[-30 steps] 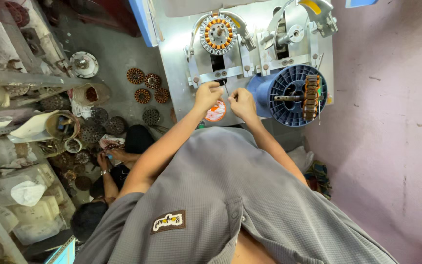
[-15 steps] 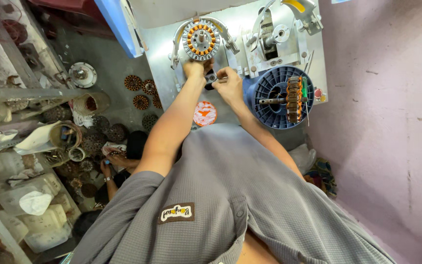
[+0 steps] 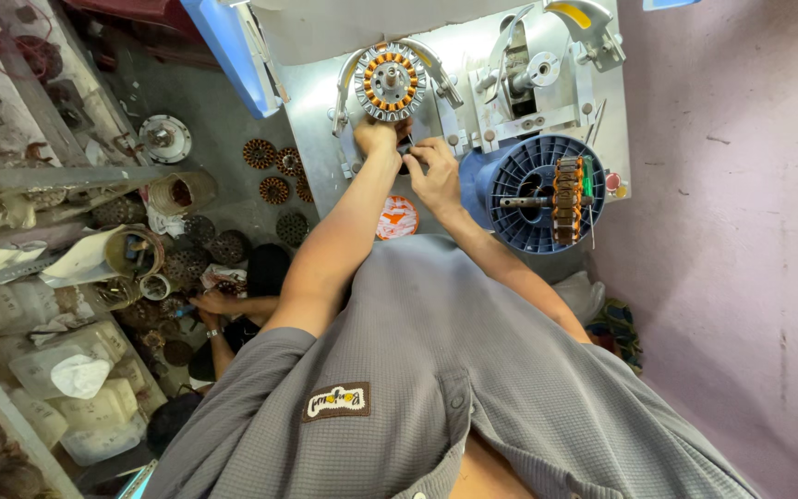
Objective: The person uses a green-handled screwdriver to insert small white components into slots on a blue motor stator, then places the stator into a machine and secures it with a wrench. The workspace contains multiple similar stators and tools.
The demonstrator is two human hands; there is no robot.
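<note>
A round stator (image 3: pixel 390 81) with copper-wound orange teeth sits clamped in a grey metal winding machine (image 3: pixel 556 92). My left hand (image 3: pixel 376 137) reaches up to the stator's lower edge and touches the fixture under it. My right hand (image 3: pixel 436 171) is just beside it, fingers pinched near the same spot; what they pinch is too small to tell. A blue ribbed spool (image 3: pixel 533 194) with a stack of wound coils (image 3: pixel 569 199) on its shaft sits right of my right hand. A round orange and white sticker (image 3: pixel 397 218) lies below my hands.
Several wound stators (image 3: pixel 274 176) lie on the grey floor left of the machine, more in a pile (image 3: pixel 205 249) by cardboard tubes and shelves. Another person (image 3: pixel 237 310) sits on the floor below, hands among parts. A pink wall (image 3: pixel 741 231) stands at the right.
Both my hands have risen from the orange sticker area up to the underside of the stator on the machine.
</note>
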